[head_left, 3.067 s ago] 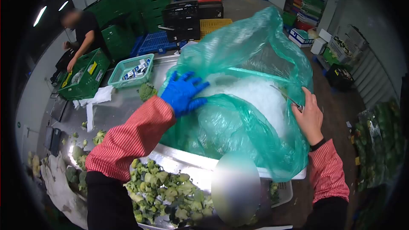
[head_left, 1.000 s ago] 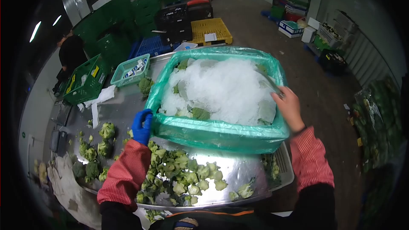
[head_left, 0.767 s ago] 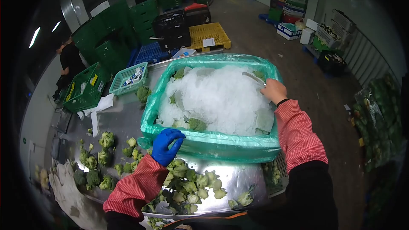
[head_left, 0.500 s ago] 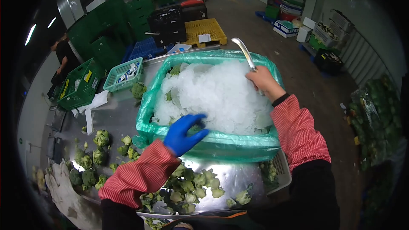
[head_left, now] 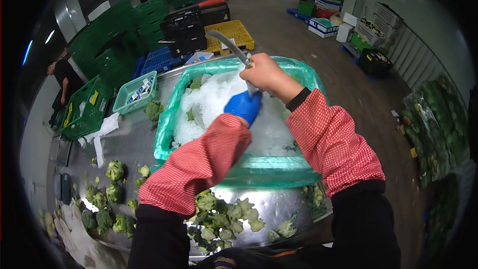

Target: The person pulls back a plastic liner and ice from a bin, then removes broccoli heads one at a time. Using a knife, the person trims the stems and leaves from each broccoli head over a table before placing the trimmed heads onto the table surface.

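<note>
My right hand [head_left: 269,73], bare, is wrapped round the handle of a curved knife [head_left: 226,42], whose blade points up and to the left above the crate. Just below it, my left hand [head_left: 243,108] in a blue glove has its fingers curled in over the ice. A pale greyish piece shows between the two hands, and what the left fingers hold, if anything, is hidden. Crushed ice [head_left: 206,94] fills a crate lined with green plastic [head_left: 259,175], with a few broccoli heads [head_left: 196,82] poking through at the left.
Cut broccoli pieces [head_left: 221,221] lie on the steel table [head_left: 279,201] near me, and more broccoli [head_left: 114,170] sits at left. Behind them stand a light green basket [head_left: 135,93] and a green crate [head_left: 87,107]. A person [head_left: 64,82] stands at far left.
My right hand has moved left with the knife over the middle of the ice. My left hand has moved up and right to meet it, its fingers now curled in.
</note>
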Motion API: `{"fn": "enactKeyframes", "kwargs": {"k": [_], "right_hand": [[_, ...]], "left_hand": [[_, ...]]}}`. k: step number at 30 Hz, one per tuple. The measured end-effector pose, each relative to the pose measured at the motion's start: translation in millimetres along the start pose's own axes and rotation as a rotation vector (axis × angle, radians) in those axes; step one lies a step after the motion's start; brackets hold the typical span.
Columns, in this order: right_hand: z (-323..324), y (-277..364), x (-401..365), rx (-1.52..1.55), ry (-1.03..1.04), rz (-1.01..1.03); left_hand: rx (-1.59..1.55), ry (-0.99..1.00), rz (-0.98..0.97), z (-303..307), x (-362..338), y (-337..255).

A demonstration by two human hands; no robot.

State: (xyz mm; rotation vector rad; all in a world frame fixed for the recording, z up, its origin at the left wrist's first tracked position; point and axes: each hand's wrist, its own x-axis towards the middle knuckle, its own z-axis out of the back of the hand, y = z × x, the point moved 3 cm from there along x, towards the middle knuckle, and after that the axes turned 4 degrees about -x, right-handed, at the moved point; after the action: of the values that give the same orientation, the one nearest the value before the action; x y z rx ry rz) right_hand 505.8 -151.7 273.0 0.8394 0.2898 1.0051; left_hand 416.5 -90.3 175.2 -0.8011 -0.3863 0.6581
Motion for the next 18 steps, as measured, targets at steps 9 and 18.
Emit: {"fn": "enactKeyframes", "kwargs": {"k": [9, 18], "right_hand": [[46.1, -97.2, -59.4, -0.031, -0.098, 0.009], [-38.3, -138.8, -101.4, 0.090, -0.074, -0.141]], "left_hand": [[0.819, -0.365, -0.397, 147.3, 98.9, 142.9], [0.478, 0.094, -0.359, 116.8, 9.9, 82.4]]}}
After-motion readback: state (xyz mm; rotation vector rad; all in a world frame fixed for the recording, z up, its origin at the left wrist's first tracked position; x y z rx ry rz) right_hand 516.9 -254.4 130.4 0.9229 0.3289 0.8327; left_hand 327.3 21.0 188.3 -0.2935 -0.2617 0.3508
